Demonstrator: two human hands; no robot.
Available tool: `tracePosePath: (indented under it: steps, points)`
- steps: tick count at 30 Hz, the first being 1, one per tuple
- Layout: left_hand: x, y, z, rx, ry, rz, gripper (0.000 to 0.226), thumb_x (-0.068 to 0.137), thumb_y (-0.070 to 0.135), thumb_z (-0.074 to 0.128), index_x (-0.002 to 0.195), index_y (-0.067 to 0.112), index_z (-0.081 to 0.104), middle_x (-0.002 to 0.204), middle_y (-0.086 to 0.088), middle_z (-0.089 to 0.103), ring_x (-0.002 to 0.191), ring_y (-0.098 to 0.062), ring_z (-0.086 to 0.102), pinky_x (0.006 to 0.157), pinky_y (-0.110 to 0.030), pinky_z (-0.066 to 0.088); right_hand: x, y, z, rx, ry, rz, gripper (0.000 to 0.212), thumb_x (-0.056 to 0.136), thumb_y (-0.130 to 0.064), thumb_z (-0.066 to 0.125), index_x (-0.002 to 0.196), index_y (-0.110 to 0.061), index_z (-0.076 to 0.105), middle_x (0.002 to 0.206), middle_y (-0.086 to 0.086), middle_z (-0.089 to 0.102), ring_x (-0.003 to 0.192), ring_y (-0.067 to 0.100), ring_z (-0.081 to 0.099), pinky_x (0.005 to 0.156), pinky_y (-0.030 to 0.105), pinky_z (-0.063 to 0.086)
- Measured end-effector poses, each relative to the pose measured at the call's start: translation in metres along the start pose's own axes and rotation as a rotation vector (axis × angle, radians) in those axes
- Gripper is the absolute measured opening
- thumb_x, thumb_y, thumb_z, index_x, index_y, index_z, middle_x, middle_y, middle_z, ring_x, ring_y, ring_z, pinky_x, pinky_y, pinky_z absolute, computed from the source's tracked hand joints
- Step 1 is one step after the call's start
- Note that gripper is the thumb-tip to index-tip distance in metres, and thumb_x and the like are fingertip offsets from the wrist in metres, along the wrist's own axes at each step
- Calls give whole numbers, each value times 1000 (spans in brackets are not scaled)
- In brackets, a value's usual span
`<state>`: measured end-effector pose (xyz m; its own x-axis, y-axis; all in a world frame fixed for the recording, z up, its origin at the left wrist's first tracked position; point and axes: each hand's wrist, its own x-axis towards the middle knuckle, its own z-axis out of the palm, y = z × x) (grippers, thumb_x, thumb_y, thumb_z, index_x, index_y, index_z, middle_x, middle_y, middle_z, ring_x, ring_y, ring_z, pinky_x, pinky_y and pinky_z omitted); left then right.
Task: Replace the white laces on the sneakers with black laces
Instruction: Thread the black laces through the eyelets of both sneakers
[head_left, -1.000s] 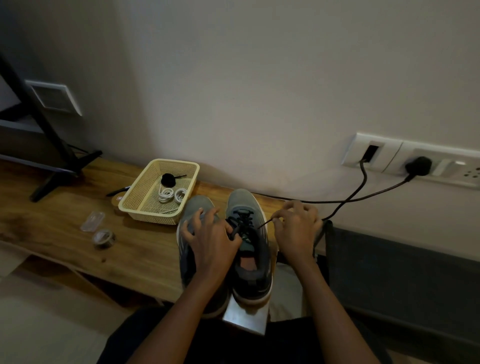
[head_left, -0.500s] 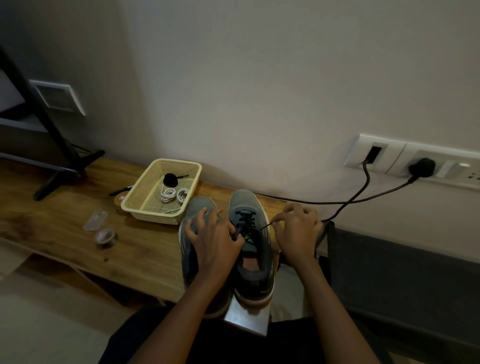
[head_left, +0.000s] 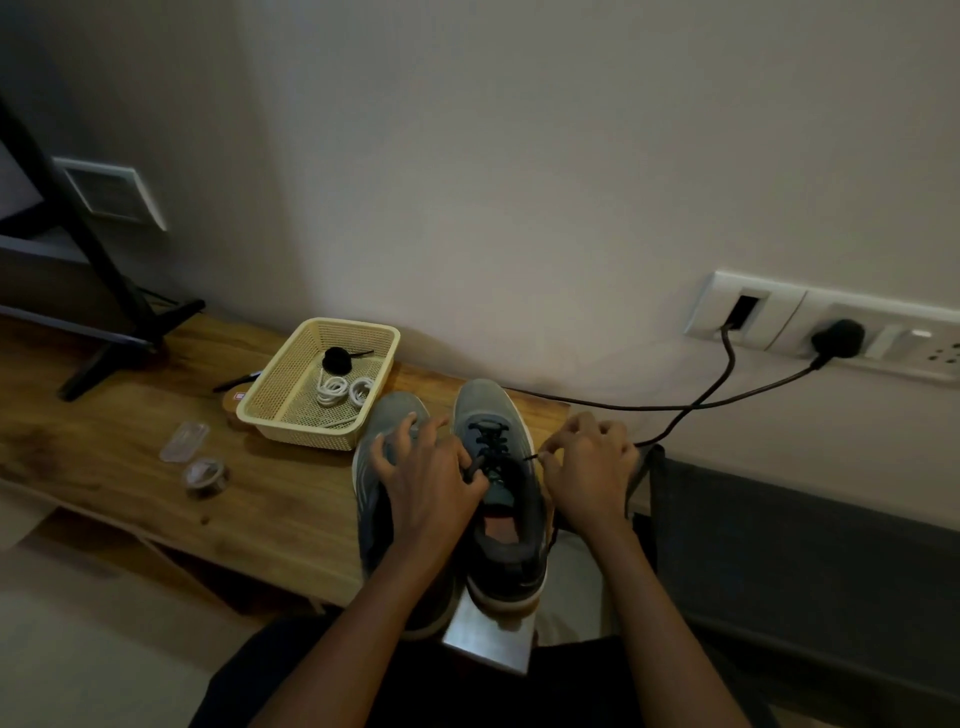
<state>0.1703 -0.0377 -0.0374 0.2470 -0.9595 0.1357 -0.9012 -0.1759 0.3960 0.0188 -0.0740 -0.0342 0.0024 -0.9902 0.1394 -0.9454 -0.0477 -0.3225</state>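
While the right hand (head_left: 587, 467) pinches the free end of the black lace (head_left: 488, 442) between thumb and forefinger, its other fingers curled above, the strand runs taut from the eyelets toward frame right, probably to draw slack through. The left hand (head_left: 431, 473) closes thumb and forefinger on a dark stub at the opposite eyelet row, seemingly the lace's other end. Its remaining fingers spread flat over the second sneaker (head_left: 392, 415), likely to steady the pair.

Crossings already cover the lower eyelets of the laced sneaker (head_left: 483, 402) at frame centre, so I judge the threading to be near the top rows. Both shoes point toes to the wall, heels resting on a metal block (head_left: 488, 639) near the lower edge.

Left of them a yellow basket (head_left: 311, 332) keeps the coiled white laces (head_left: 343, 392) and a spare black roll (head_left: 337, 359) within reach. Further left on the wooden bench (head_left: 104, 467) lie a tape roll (head_left: 205, 473) and a clear plastic piece (head_left: 184, 441). Upper right, a socket strip (head_left: 779, 312) feeds two dark cables (head_left: 675, 402) along the pale wall (head_left: 519, 182).
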Motion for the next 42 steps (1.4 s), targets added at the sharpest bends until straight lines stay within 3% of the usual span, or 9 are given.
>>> tracePosePath:
  steps: [5, 9, 14, 19, 28, 33, 39, 42]
  points:
    - [4, -9, 1, -53, -21, 70, 18, 81, 44, 64, 88, 32, 54, 139, 13, 42, 140, -16, 17, 111, -46, 1, 12, 10, 1, 266, -118, 49, 14, 90, -25, 57, 97, -25, 69, 122, -3, 53, 118, 25, 40, 97, 39, 33]
    - [19, -4, 0, -111, 4, 183, 21, 85, 45, 60, 104, 37, 62, 138, 16, 43, 139, -13, 18, 110, -44, -1, 27, 5, 4, 395, -117, -102, 10, 86, -20, 65, 88, -26, 72, 103, -4, 64, 104, 25, 54, 91, 49, 44]
    - [44, -12, -10, 5, -158, 226, 10, 86, 41, 61, 93, 40, 68, 141, 20, 39, 140, -13, 15, 111, -49, -5, 44, -11, 6, 313, -324, -266, 10, 80, -15, 70, 87, -19, 76, 97, 2, 65, 100, 24, 54, 88, 39, 45]
    - [52, -22, -8, -25, -281, 248, 13, 88, 45, 59, 97, 45, 67, 142, 23, 39, 140, -12, 14, 111, -51, -9, 48, -13, 2, 323, -475, -290, 12, 86, -11, 64, 91, -13, 74, 94, 1, 67, 84, 11, 55, 76, 30, 46]
    - [46, -18, 5, -41, -303, 272, 10, 96, 39, 47, 96, 34, 55, 127, 19, 51, 131, -9, 29, 112, -47, -9, 37, -10, 10, 253, -555, -235, 22, 94, -19, 46, 75, -29, 42, 86, -4, 52, 100, 25, 47, 89, 42, 36]
    - [45, -18, 7, -51, -326, 237, 10, 98, 35, 40, 91, 33, 47, 121, 16, 54, 128, -10, 34, 111, -50, -13, 35, -8, 11, 307, -545, -192, 19, 93, -17, 47, 77, -28, 45, 85, -6, 55, 98, 21, 50, 94, 46, 36]
    - [47, -22, 6, -102, -349, 227, 14, 100, 29, 39, 88, 31, 47, 122, 14, 57, 128, -10, 38, 109, -50, -16, 34, -6, 9, 473, -551, -163, 12, 94, -9, 47, 86, -15, 51, 79, -11, 52, 81, 8, 49, 79, 30, 34]
    - [49, -27, 6, -145, -360, 224, 14, 100, 29, 40, 88, 32, 47, 124, 17, 58, 128, -8, 40, 109, -49, -17, 34, -3, 15, 456, -536, -140, 17, 95, -12, 47, 81, -22, 50, 78, -15, 52, 81, 5, 48, 88, 37, 34]
